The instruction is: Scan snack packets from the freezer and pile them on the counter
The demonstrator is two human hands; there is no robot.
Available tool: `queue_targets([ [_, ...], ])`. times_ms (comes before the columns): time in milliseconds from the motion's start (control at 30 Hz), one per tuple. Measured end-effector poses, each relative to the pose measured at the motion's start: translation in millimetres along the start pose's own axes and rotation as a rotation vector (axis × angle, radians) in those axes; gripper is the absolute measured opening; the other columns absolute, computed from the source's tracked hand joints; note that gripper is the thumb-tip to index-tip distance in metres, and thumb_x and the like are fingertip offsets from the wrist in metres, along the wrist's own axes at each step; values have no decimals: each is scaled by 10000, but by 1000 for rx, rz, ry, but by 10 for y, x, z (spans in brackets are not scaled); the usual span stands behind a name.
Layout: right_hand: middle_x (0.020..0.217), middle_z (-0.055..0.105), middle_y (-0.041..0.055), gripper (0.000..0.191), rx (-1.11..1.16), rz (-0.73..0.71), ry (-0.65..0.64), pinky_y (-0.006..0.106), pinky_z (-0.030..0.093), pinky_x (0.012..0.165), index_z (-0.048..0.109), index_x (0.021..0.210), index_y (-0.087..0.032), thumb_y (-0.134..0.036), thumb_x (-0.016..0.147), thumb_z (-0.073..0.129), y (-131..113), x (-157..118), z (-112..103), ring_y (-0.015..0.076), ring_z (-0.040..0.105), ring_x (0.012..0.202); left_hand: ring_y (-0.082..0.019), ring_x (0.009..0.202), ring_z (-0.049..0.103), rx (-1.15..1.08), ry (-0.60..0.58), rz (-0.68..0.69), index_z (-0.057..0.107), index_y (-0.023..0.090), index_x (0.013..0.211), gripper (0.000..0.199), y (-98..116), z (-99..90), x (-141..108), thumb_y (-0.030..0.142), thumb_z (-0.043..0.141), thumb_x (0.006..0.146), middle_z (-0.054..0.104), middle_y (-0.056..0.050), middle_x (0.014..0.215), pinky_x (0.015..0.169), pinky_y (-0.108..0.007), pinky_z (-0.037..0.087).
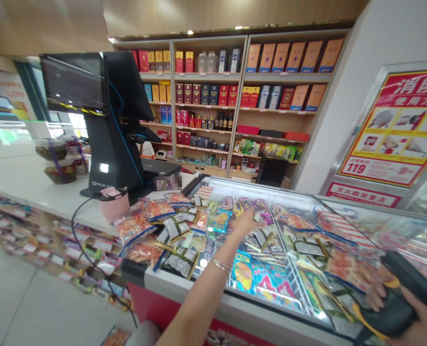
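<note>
My left hand (247, 222), a bangle on its wrist, reaches over the glass-topped freezer (213, 298) among small snack packets. Its fingers are spread near purple and yellow packets (261, 209); a silver packet (263, 236) lies just below it. At the lower right, my right hand (420, 312) is wrapped round a black and yellow handheld scanner (396, 307). Clear bags of orange snacks (134, 227) and silver-green packets (180, 259) are piled on the freezer's left end. Blue packets (242, 271) show through the glass below my left forearm.
A black checkout terminal (115, 144) stands on the white counter (26, 173) at the left, with a pink container (114, 204) in front. A black cable (77, 230) hangs down the counter. Shelves of boxes (208, 103) line the back wall.
</note>
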State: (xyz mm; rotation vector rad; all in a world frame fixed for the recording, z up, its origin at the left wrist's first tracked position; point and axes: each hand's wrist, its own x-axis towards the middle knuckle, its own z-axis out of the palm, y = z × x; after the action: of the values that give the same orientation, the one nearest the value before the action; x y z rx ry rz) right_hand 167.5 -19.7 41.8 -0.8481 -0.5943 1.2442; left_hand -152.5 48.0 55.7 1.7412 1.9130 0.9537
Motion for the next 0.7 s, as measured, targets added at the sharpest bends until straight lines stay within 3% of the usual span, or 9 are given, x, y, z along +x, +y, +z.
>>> queue_targets([
  [100,592,382,12,190,-24,-21,-177,294,345,313,603,703,-259,-362,574,696,30,5,361,108,382,408,-275,1022,637,-222,115,-15,629,151,974,451,-351,-474,55,451,765,666,696,-116,1019,900,-353,487],
  [200,582,449,-3,262,-46,-11,-351,226,376,323,611,759,-231,-348,565,743,220,65,833,92,413,404,-242,984,645,-690,185,-81,595,166,1042,489,-685,-780,82,457,755,683,679,-98,1066,864,-367,527],
  [333,559,499,-35,284,-9,75,-569,184,385,331,590,758,-210,-383,595,745,665,142,1540,76,428,386,-227,998,653,-1248,269,-151,515,222,1147,502,-969,-845,115,435,718,740,630,-99,1169,790,-393,582],
  [433,544,515,-47,301,-14,158,-659,187,376,311,577,751,-202,-402,604,748,1046,148,1959,79,430,365,-232,1032,651,-1405,351,-135,490,217,1129,445,-1045,-788,146,398,693,777,610,-111,1201,803,-417,590],
  [533,550,541,-37,300,-91,173,-712,202,384,307,571,750,-192,-418,653,743,1373,107,2150,93,456,361,-231,1049,649,-1439,422,-101,476,231,1137,422,-1067,-755,153,384,675,797,611,-97,1218,833,-429,585],
  [700,560,566,-21,311,-245,109,-829,222,390,297,586,737,-173,-436,691,745,1635,6,2078,105,471,343,-199,1083,636,-1460,429,-18,490,264,1171,422,-1055,-738,133,270,663,786,645,-45,1201,929,-415,544],
])
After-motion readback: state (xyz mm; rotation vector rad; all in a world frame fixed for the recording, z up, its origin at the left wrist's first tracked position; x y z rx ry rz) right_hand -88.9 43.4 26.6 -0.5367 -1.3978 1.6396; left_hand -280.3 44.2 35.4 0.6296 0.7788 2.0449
